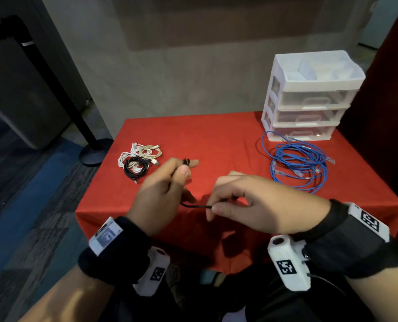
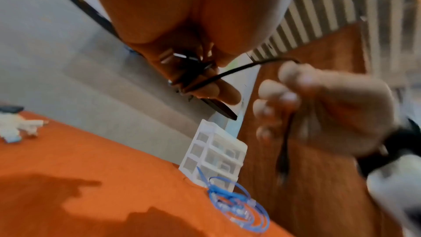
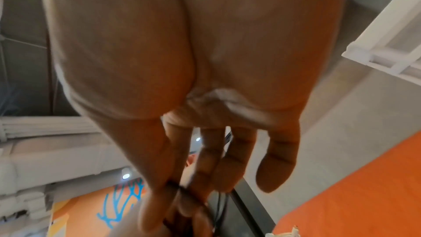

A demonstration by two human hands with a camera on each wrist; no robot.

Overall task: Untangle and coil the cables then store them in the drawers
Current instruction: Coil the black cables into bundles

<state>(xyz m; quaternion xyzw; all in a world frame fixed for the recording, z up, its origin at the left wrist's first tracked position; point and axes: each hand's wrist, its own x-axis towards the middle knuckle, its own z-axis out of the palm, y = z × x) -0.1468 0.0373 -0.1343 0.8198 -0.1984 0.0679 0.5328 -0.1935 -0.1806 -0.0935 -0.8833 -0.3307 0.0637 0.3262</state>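
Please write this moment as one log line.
left hand: holds black cable | right hand: pinches it | drawers: shut

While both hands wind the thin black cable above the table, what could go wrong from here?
1. The loops on the left hand fingers look small and loose; the black cable might slip off and uncoil.
2. The right hand pinches it only lightly, so the free end may drop.
3. The drawers are all closed, with blue cable lying in front.
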